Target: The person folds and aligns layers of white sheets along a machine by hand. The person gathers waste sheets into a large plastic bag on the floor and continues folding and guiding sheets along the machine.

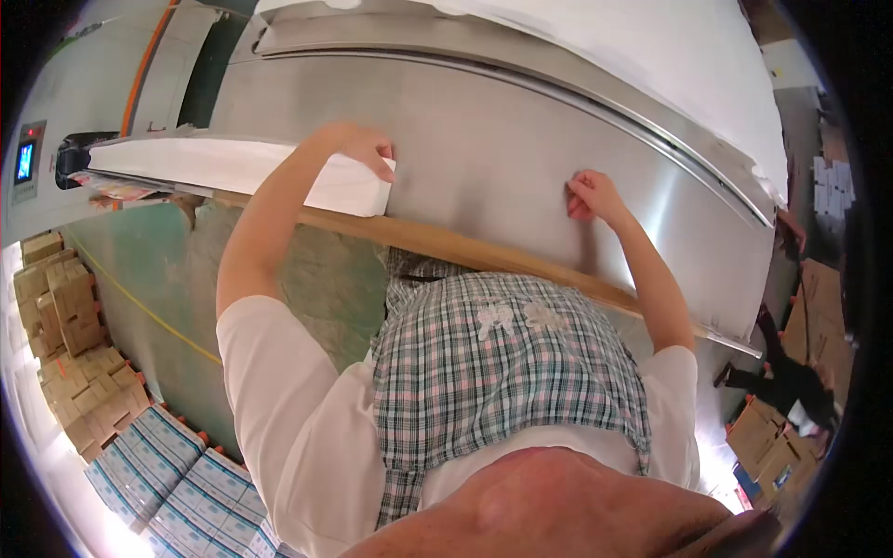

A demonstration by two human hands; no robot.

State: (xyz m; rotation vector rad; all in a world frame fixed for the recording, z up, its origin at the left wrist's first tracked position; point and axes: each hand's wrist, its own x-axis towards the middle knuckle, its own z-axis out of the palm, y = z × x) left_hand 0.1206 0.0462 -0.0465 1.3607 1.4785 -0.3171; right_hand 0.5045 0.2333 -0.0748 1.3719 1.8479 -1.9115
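A long white stack of soft, paper-like sheets lies along the near left edge of the steel table. My left hand bends over the right end of this stack, with its thumb at the end corner and its fingers curled on the far side. Part of its grip is hidden. Farther right, my right hand hovers over or rests on the bare steel, fingers curled in and nothing visible in them. Whether it touches the metal I cannot tell.
Behind the steel surface runs a long metal rail, with a large white sheet or roll beyond. At left stands a machine panel with a lit screen. Cartons and blue-white packs are stacked lower left. Another person is at right.
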